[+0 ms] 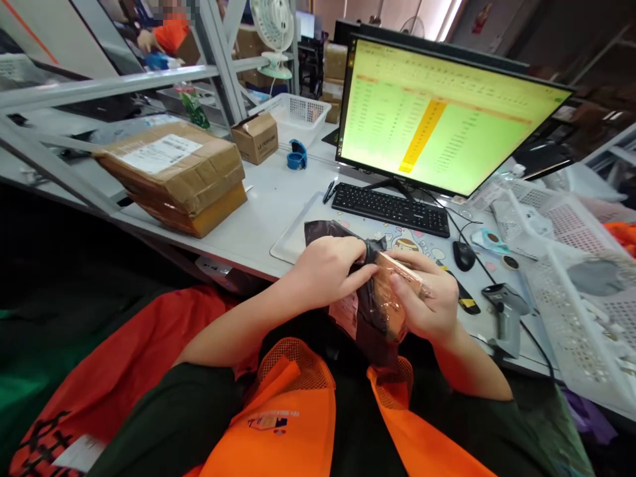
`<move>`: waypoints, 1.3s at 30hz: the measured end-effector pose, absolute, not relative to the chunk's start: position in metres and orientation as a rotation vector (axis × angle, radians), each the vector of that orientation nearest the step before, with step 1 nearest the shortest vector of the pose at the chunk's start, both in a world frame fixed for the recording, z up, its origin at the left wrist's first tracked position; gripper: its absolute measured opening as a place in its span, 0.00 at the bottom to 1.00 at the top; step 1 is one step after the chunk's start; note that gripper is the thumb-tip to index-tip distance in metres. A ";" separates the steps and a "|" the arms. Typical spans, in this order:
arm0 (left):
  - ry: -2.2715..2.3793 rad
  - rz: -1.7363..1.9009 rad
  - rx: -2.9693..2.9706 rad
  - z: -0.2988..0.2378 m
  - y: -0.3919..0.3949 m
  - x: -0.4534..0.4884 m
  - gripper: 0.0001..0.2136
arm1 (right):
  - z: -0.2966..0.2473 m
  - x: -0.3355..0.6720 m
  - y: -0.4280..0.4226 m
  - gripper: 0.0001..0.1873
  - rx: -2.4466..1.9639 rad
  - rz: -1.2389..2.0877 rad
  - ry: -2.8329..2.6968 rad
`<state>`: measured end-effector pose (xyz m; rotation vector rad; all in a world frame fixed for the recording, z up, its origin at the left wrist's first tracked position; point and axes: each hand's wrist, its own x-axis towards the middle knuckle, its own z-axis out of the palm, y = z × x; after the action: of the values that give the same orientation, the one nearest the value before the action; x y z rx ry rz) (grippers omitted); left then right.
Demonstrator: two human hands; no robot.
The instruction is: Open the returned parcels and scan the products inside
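My right hand point(431, 295) grips a brown item in shiny clear wrap point(390, 298), thumb on its near face and fingers behind. My left hand point(330, 270) pinches the edge of a dark plastic mailer bag point(365, 331) around that item. A pale printed label point(344, 313) shows on the lower part of the bag. The bag's upper flap spreads out behind my left hand, above the desk mat point(291, 242). Part of the wrapped item is hidden by the bag and my fingers.
Behind my hands are a keyboard point(392, 207) and a lit monitor point(447, 119). To the right lie a mouse point(464, 255), a barcode scanner point(505, 315) and white baskets point(581, 324). Taped cartons point(183, 179) stand at left, near a small box point(256, 138) and a blue round object point(297, 156).
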<state>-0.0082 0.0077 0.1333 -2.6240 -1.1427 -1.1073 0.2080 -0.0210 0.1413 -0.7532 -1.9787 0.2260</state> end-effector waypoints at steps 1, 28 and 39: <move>-1.082 -1.094 -2.608 0.137 0.011 -0.010 0.15 | 0.147 0.209 -0.022 0.13 -0.749 0.186 -2.003; -1.182 -1.845 -2.367 0.091 0.053 -0.039 0.11 | 0.105 0.221 -0.017 0.12 -0.764 0.034 -1.825; -1.150 -1.549 -2.459 0.088 0.108 -0.042 0.30 | 0.105 0.258 -0.002 0.06 -0.736 0.053 -2.095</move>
<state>-0.0423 0.1076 0.0880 -2.4593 -1.1500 -1.5485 0.2579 -0.0021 0.1051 -0.7361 -2.0946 0.0532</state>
